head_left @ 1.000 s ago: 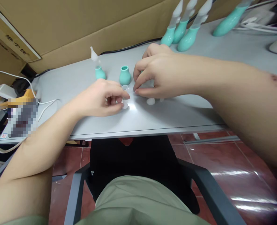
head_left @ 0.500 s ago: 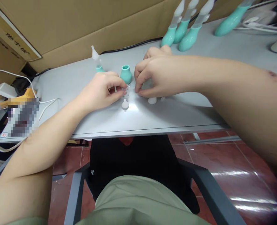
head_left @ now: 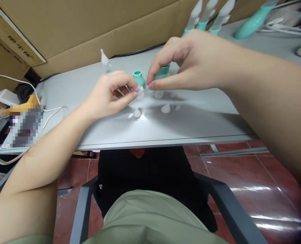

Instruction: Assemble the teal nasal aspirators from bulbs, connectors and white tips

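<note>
The left hand has a small clear plastic piece pinched in its fingertips, held up over the middle of the desk. The right hand is curled around a teal bulb, thumb and forefinger nearly closed right beside that clear piece.

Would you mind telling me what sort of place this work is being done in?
Probably a small assembly or packing bench: a grey table backed by cardboard boxes, with a row of teal bulb pieces and loose clear tips on it.
</note>
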Tool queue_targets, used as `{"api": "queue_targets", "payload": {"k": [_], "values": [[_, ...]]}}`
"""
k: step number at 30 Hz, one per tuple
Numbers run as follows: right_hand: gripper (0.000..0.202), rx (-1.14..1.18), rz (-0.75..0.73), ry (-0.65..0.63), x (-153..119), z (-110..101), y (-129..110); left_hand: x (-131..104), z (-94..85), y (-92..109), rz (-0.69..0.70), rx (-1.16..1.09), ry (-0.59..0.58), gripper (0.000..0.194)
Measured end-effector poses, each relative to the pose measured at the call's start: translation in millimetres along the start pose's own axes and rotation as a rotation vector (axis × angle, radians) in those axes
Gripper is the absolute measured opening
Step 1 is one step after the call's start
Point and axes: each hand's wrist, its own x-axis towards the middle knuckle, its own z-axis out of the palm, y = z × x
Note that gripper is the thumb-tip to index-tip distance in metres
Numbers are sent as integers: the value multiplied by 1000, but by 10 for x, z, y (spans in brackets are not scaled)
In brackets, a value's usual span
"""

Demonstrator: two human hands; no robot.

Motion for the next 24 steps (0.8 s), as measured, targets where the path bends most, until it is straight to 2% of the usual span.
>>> {"api": "queue_targets", "payload": {"k": [3, 5, 9, 13, 16, 19, 22, 24], "values": [[4, -118, -4, 114, -26, 27, -66, 9, 13, 10, 16, -2, 50, 56], [6, -36, 8, 118, -43, 58, -110, 15, 24, 18, 31, 37, 87, 58], [7, 116, -5, 108, -73, 97, -168, 18, 35, 45, 54, 92, 123, 47], [2, 159, 32, 117, -88, 105, -172, 12, 41, 66, 121, 62, 148, 38], [7, 189, 16, 87, -86, 104, -156, 9, 37, 89, 91, 92, 141, 35], [10, 179, -19, 67, -71, 109, -142, 13, 25, 114, 70, 131, 143, 35], [1, 160, -66, 83, -34, 115, -85, 23, 30, 95, 144, 92, 166, 39], [5, 154, -134, 89, 9, 114, 9, 27, 49, 42, 190, 57, 185, 40]]}}
